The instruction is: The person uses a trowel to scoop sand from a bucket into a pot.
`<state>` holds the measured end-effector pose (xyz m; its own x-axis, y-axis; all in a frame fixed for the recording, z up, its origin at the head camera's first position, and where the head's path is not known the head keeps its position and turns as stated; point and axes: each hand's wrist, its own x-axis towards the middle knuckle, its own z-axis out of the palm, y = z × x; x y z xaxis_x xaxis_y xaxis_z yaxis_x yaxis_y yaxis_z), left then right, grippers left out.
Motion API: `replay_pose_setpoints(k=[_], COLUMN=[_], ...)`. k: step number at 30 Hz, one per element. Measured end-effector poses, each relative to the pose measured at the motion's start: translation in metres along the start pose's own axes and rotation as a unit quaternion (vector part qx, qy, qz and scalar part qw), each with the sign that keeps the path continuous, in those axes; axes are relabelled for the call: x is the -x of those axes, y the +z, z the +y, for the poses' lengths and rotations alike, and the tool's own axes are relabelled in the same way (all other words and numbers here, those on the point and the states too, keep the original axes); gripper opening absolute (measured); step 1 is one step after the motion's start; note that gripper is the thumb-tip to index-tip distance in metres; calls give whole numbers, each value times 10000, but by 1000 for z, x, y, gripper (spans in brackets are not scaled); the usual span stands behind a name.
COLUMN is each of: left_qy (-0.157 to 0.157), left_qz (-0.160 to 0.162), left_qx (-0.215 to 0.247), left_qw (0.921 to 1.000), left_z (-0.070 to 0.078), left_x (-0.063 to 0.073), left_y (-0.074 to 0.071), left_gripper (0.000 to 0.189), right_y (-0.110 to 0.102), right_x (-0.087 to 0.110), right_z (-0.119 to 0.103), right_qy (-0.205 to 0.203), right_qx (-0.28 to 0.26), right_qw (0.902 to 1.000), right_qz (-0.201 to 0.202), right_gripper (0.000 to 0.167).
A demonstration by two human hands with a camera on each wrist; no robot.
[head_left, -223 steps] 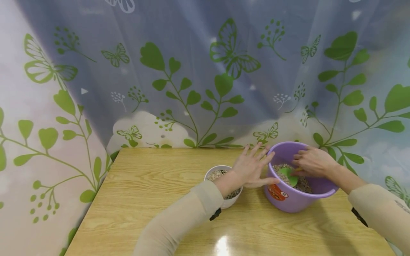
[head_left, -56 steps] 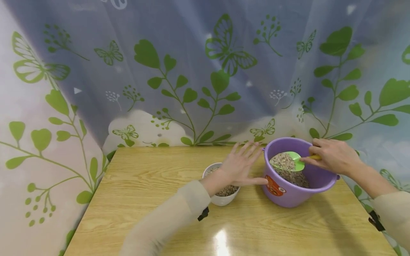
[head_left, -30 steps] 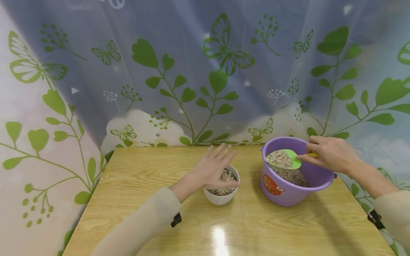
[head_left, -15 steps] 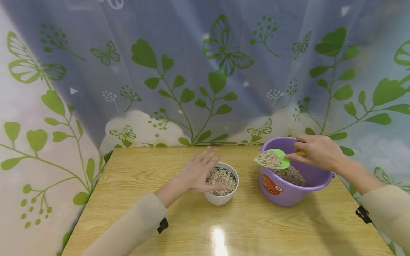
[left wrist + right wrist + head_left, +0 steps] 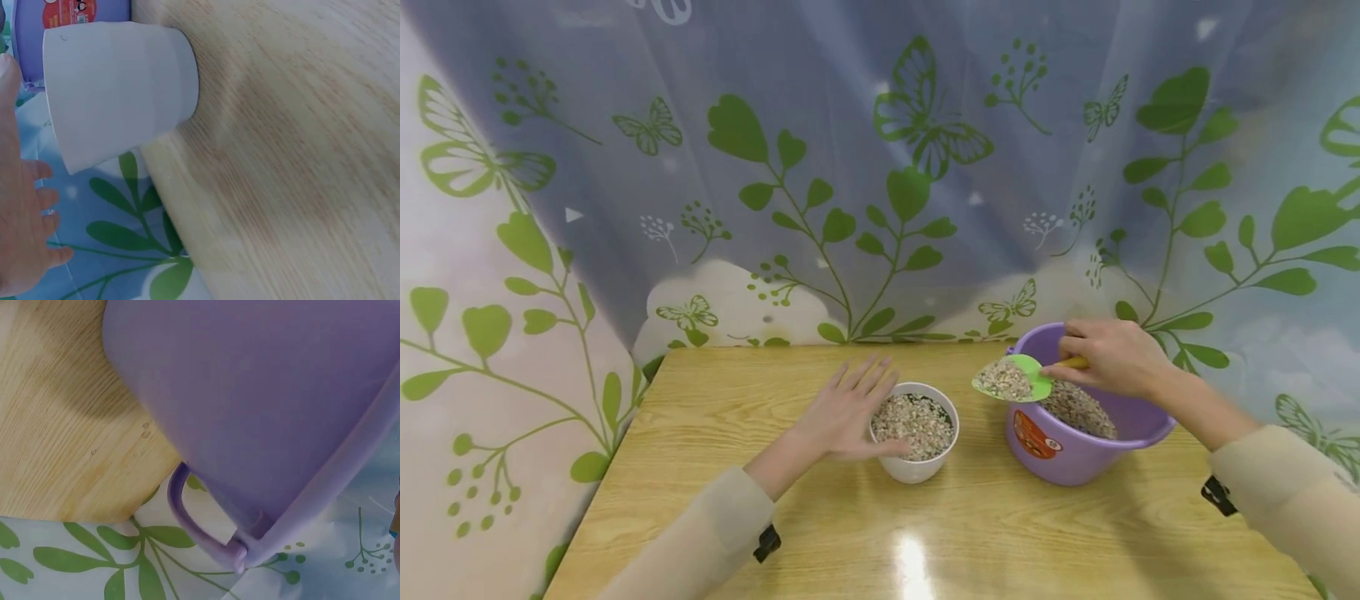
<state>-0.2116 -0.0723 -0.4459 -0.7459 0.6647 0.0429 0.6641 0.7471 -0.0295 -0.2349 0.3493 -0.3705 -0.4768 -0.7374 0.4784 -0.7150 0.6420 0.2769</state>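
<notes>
My right hand [image 5: 1108, 354] grips the yellow handle of a small green shovel [image 5: 1037, 379]. A heap of pale, coarse grit [image 5: 1004, 379] lies on its blade, which hangs past the left rim of a purple bucket [image 5: 1075, 467]. More of the same grit covers the bucket's floor. To the left stands a white pot [image 5: 913, 472], filled near its rim with similar grit and some darker bits. My left hand [image 5: 842, 417], fingers straight and spread, is at the pot's left side; whether it touches the pot I cannot tell. In the left wrist view the pot's wall [image 5: 119, 94] shows large.
Everything stands on a wooden table [image 5: 760, 500]. A curtain [image 5: 820, 208] printed with leaves and butterflies hangs behind its back edge. The bucket's handle [image 5: 200, 534] hangs down at the side in the right wrist view.
The shovel was dug into the bucket's grit, came up loaded, and has moved left past the rim. My left hand has gone from the bucket's side leftward across the pot to its left side.
</notes>
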Motion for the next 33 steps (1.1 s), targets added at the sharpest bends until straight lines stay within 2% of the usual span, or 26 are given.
replay_pose_setpoints(k=[8,16,26,30,33], left_qy=[-81,-141,-117,-121,-115], left_qz=[-72,-116,-68,-84,-102], left_qx=[-37,-45,-10,-72,-112], left_qw=[9999,9998,9999,9999,9998], left_z=[-4,-4,-6,-6,-6], left_x=[6,8,7,6,6], left_y=[9,10,18,18,18], left_gripper=[117,116,138,136,128], right_y=[7,17,22,23,23], right_x=[-12,-28,-45,-50,-54], right_z=[-5,-12,-21,-22,-22], right_qy=[-225,-393,-584,-605,-578], right_qx=[-131,-315,-319,-235,-173], right_qw=[9997,9986,9973,9967,9962], right_qz=[30,-128,-311,-480,-631], right_gripper=[61,48,49,44,43])
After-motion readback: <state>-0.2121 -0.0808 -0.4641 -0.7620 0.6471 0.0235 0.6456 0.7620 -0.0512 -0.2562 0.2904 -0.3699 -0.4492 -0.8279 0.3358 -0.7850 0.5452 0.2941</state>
